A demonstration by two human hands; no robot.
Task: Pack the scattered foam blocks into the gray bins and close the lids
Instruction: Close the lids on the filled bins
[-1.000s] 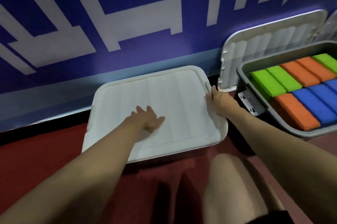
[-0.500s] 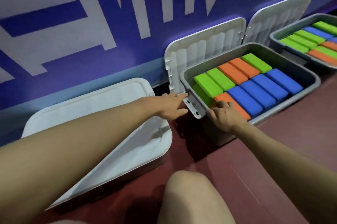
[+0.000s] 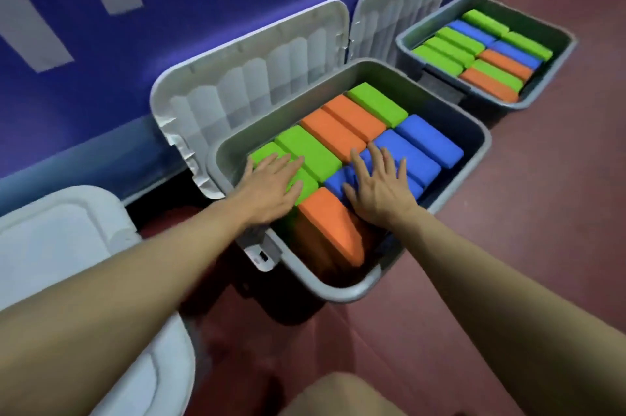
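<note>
An open gray bin [image 3: 481, 144] stands in the middle, packed with green, orange and blue foam blocks. My left hand [image 3: 271, 186] lies flat with fingers spread on the green blocks [image 3: 311, 153] at the bin's near left. My right hand [image 3: 376, 188] presses flat on the blue blocks [image 3: 406, 158]. Between my hands an orange block [image 3: 332, 225] sits tilted at the near corner. The bin's white lid [image 3: 250, 90] stands open against the wall behind it.
A closed bin with a white lid [image 3: 67, 246] sits at the left. A second open gray bin [image 3: 562, 42] full of blocks stands at the far right, its lid [image 3: 403, 5] leaning on the blue wall. Red floor lies in front; my knee [image 3: 338, 395] shows below.
My view swung right from the closed bin to the middle bin. Both hands left the closed lid, reached the middle bin's near edge, and now lie flat on the blocks inside.
</note>
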